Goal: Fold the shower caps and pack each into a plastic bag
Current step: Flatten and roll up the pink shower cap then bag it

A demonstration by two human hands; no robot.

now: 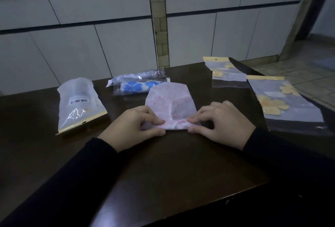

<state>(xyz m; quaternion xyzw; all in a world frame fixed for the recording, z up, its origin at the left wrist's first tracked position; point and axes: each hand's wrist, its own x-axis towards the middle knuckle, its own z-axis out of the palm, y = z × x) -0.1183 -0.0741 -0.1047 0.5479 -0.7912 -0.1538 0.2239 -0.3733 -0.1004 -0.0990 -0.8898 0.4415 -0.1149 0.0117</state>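
Note:
A pink-patterned shower cap (170,103) lies folded flat on the dark table (163,163), near the middle. My left hand (134,127) pinches its near left corner and my right hand (221,123) pinches its near right corner, with the near edge rolled up between my thumbs and fingers. Two plastic bags with yellow flowers lie at the right: a small bag (224,74) farther back and a larger bag (288,105) at the table's right edge. Behind the cap lie two packed bags, one holding a blue-flowered cap (139,86).
A frosted bag with a barcode label (79,103) lies at the left. White cabinet fronts (90,36) stand behind the table. The table's right edge drops to a tiled floor (308,74). My dark sleeves cover the near table.

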